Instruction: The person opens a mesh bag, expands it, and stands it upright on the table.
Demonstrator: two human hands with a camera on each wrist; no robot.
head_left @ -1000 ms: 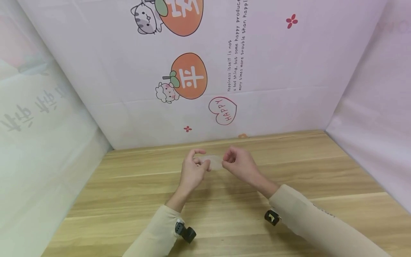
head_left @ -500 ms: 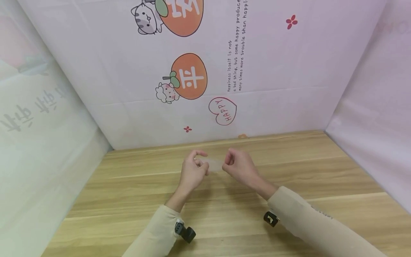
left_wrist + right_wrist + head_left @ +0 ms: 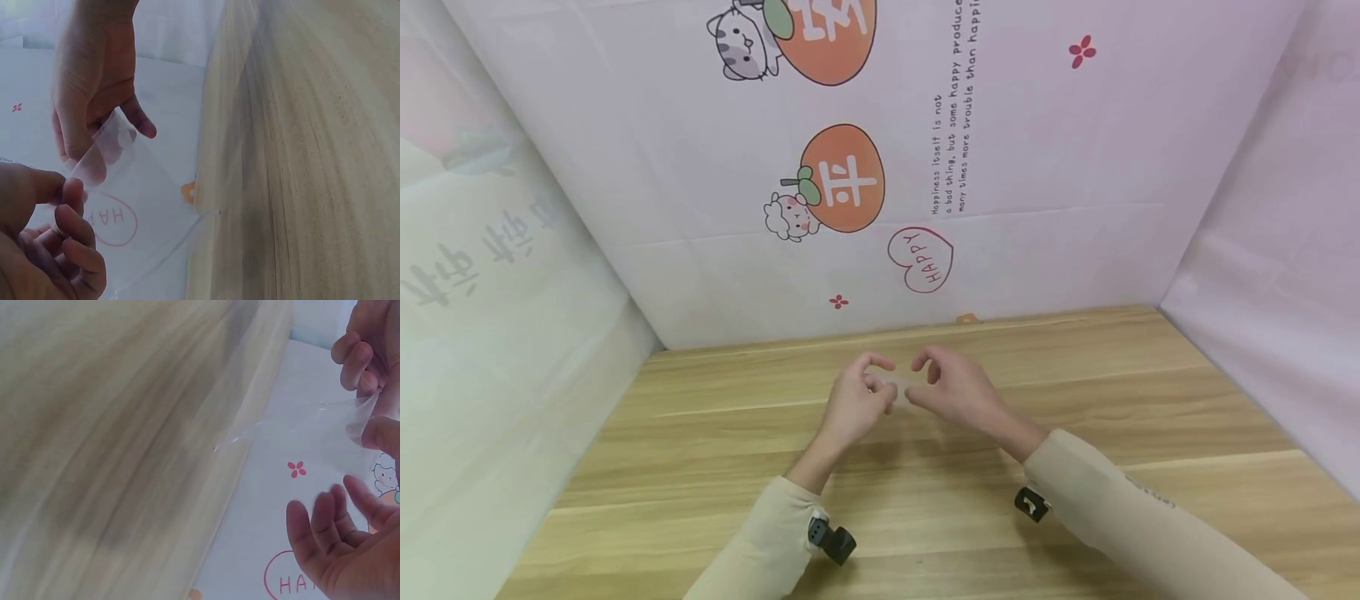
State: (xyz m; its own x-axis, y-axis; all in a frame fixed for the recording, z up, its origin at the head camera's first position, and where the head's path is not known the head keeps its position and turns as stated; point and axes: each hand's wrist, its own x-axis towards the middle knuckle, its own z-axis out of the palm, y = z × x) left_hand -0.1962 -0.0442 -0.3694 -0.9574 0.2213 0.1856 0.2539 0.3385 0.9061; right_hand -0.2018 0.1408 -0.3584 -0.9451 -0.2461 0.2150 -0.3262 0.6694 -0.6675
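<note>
A thin clear plastic bag (image 3: 159,187) hangs between the two hands above the table, its outline faint against the backdrop. My left hand (image 3: 853,400) pinches its upper edge between thumb and forefinger, the other fingers curled loosely. My right hand (image 3: 962,392) is close by on the right, thumb and forefinger parted. In the right wrist view, the right fingers (image 3: 322,534) are spread and bent slightly, while the thumb (image 3: 381,434) overlaps the bag near the left hand's grip. In the left wrist view, some right fingers show through the plastic.
Beneath both hands lies a wood-grain table (image 3: 925,525). A white printed backdrop (image 3: 1060,183) rises along its far edge, with pale sheets (image 3: 497,350) at the sides. Black wrist cameras (image 3: 832,542) are strapped to both beige sleeves (image 3: 1150,500).
My right thumb and forefinger have parted from a closed pinch at the bag's side. The two hands have drawn a little nearer each other, and less of the bag shows between them.
</note>
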